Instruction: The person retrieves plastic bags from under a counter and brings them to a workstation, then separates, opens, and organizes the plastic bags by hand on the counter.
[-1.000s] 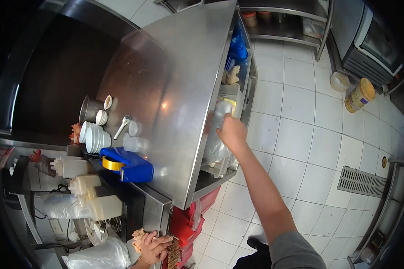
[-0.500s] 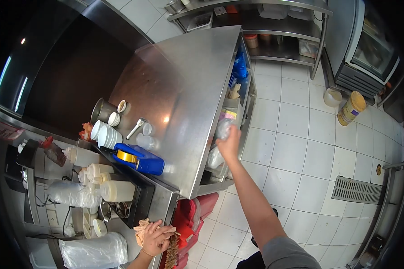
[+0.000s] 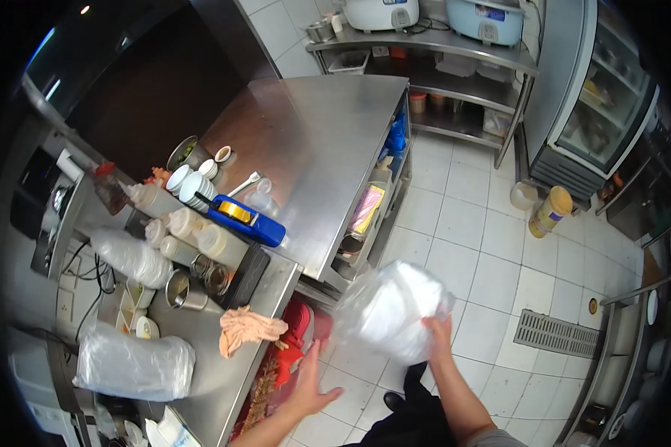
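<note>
My right hand (image 3: 440,337) grips a clear plastic bag (image 3: 399,309) by its right side; white contents show through the film, but their kind is unclear. The bag hangs above the floor, in front of my legs. To its lower left, my left hand (image 3: 307,389) is open with fingers spread, apart from the bag and beside the counter edge. A crumpled orange cloth (image 3: 250,330) lies on that counter, just beyond my left hand. Behind the bag is the open side shelf (image 3: 376,201) of the steel table, with a pink and yellow packet (image 3: 367,208) in it.
A blue tape dispenser (image 3: 257,227), white cups (image 3: 194,186) and squeeze bottles (image 3: 220,244) stand along the steel table (image 3: 306,134). A wrapped plastic bundle (image 3: 136,365) lies on the left counter. Red bins (image 3: 297,320) sit below. A yellow tub (image 3: 550,212) stands on the floor.
My right hand has drawn the plastic bag out of the table's side shelf towards me. My left hand has let go of the orange cloth and moved right, opening. The view has shifted.
</note>
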Tool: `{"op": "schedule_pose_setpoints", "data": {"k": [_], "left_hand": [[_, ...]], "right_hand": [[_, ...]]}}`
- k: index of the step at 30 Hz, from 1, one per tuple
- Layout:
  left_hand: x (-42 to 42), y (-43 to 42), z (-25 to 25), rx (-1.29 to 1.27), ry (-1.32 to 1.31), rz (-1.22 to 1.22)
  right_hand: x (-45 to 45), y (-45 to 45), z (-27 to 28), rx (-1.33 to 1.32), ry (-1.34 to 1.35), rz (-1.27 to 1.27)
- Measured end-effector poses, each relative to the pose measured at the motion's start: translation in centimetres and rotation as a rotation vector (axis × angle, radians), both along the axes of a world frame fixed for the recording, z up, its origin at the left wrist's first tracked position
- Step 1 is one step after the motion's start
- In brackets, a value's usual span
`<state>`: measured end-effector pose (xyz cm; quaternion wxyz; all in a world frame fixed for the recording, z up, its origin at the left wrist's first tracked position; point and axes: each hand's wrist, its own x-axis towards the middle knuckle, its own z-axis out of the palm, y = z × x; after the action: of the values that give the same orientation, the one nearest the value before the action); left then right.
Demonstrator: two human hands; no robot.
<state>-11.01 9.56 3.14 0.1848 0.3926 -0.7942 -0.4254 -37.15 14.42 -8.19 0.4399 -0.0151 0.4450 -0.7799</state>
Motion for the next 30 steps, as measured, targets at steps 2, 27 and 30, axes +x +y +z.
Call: {"op": "schedule_pose_setpoints", "data": {"k": [2, 27, 30], "left_hand": [[-0.4, 3.9, -4.7, 0.256, 0.125, 0.126], [13.9, 9.0, 19.1, -0.183, 0.523, 0.362], [15.4, 8.9, 19.5, -0.249, 0.134, 0.348]], "right_hand": [[2.8, 2.0, 2.6, -0.022, -0.038, 0.111], [11.1, 6.9, 30.1, -0.599, 0.777, 0.984], [11.9, 8.6, 30.3, -0.472, 0.772, 1.023]]}}
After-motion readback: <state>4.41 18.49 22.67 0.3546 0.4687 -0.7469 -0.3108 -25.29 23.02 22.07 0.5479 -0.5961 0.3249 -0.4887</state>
